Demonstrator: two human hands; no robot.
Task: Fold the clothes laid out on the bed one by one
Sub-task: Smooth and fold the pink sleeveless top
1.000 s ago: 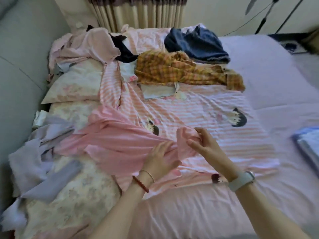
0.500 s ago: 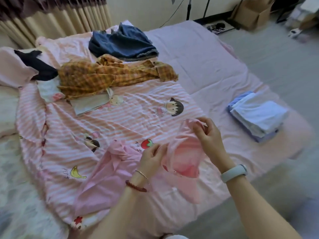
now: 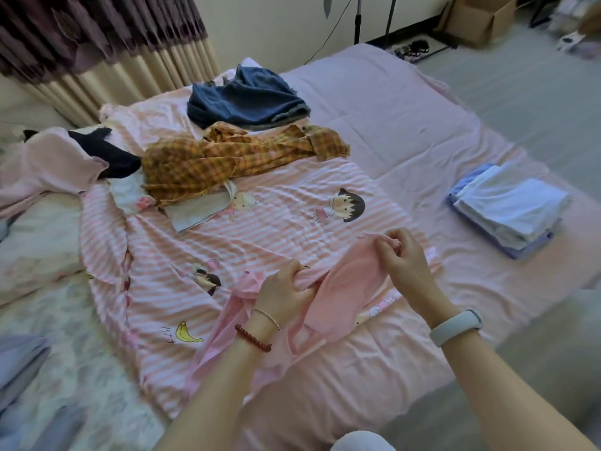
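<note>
Pink garment now lying on striped blanket, dragged toward folded stack vs 1 s ago; so it's being set up for its first fold. Left hand gripping bunched cloth; right hand pinching top edge. Bare sheet betw. garment & stack is giving room; bed edge is sitting just below garment.

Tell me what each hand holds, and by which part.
Both grip the pink garment: the left hand bunches its middle, and the right hand pinches its upper edge in its fingers.
</note>
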